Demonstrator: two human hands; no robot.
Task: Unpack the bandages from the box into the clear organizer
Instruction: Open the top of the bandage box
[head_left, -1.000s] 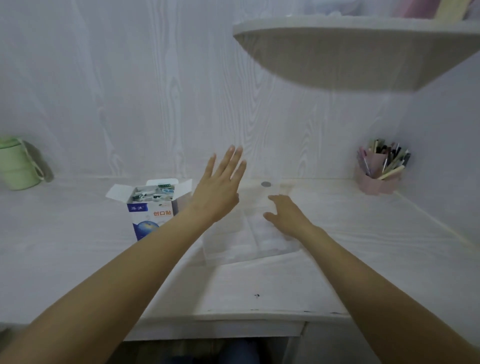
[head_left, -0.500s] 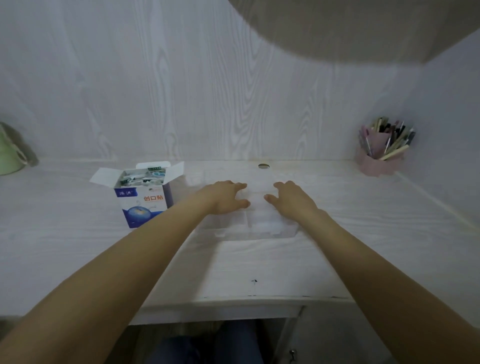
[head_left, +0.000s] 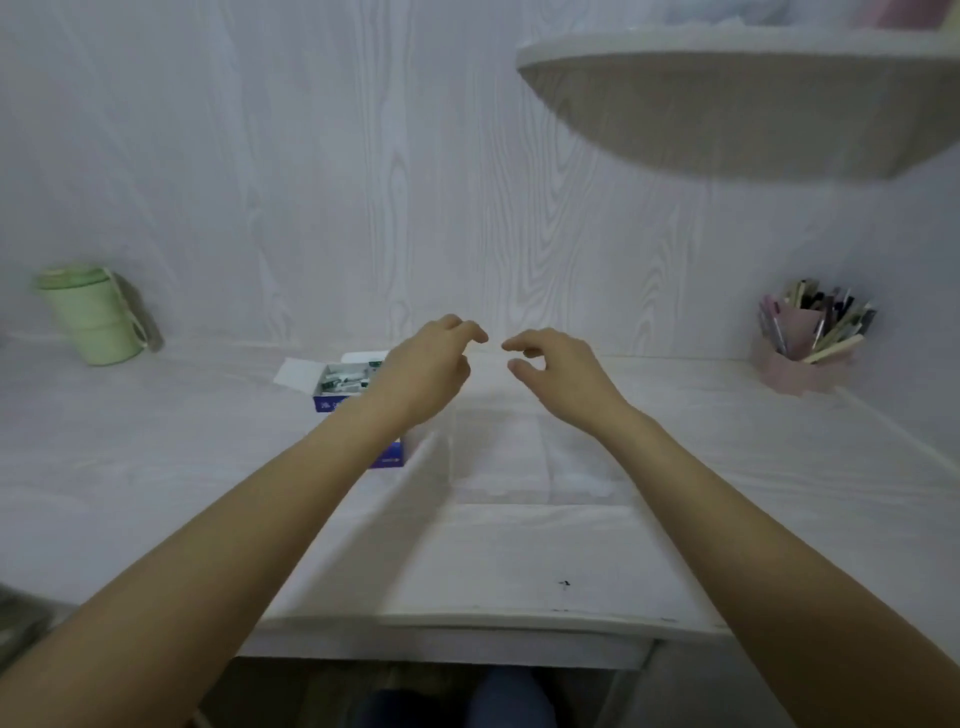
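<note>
Both hands are raised side by side above the clear organizer (head_left: 519, 457), which lies flat on the white wood-grain desk (head_left: 156, 467) in front of the person. The left hand (head_left: 423, 366) has its fingers bent loosely forward and nothing shows between them; the right hand (head_left: 558, 371) is much the same, thumb and forefinger curved toward each other with a gap between and nothing in it. The fingertips of the two hands come near each other but do not touch. Possibly they are at the edge of a transparent lid, but the plastic is too faint here to tell, so both hands read as loosely curled and holding nothing.

The bandage box (head_left: 343, 387) stands just left of the organizer, partly hidden behind the left forearm. Its top flaps are folded out, and small wrapped bandages (head_left: 345, 376) with green and white markings fill the opening. The front panel is blue and white with a line of print, too small and too covered by the arm to read.

A pale green lidded mug (head_left: 91, 314) sits far left against the wall. A pink pen holder (head_left: 802, 351) crammed with pens stands at the far right corner. A rounded shelf (head_left: 727, 104) juts out overhead on the right.
</note>
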